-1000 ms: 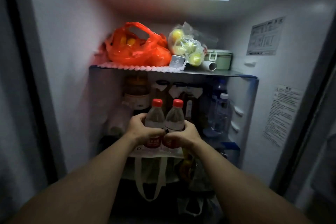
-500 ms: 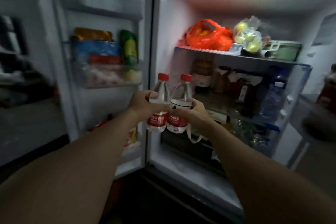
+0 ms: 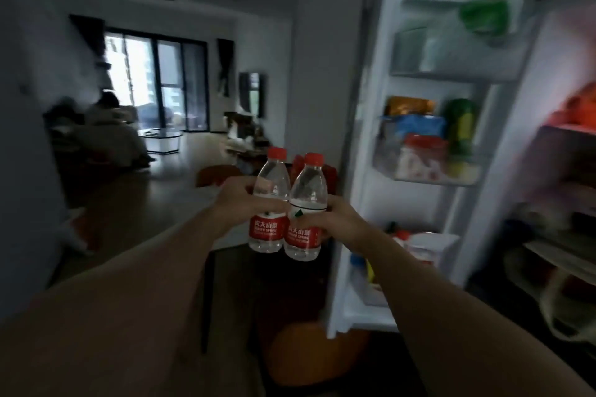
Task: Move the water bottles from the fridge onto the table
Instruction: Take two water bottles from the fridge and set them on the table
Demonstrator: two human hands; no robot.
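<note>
Both hands up at centre frame: the left hand (image 3: 238, 200) grips the left water bottle (image 3: 269, 203), the right hand (image 3: 329, 219) grips the right water bottle (image 3: 306, 208), the two touching side by side (red caps up). Open fridge door (image 3: 445, 126) at right, pale table (image 3: 206, 203) beyond the hands.

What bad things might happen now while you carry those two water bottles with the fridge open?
The left bottle and right bottle press against each other, one in the left hand, one in the right hand; bumped together, one might slip and fall. The fridge door stands open beside the right arm, so an elbow could knock it. The room is dim, so something low on the floor might be missed while walking.
</note>
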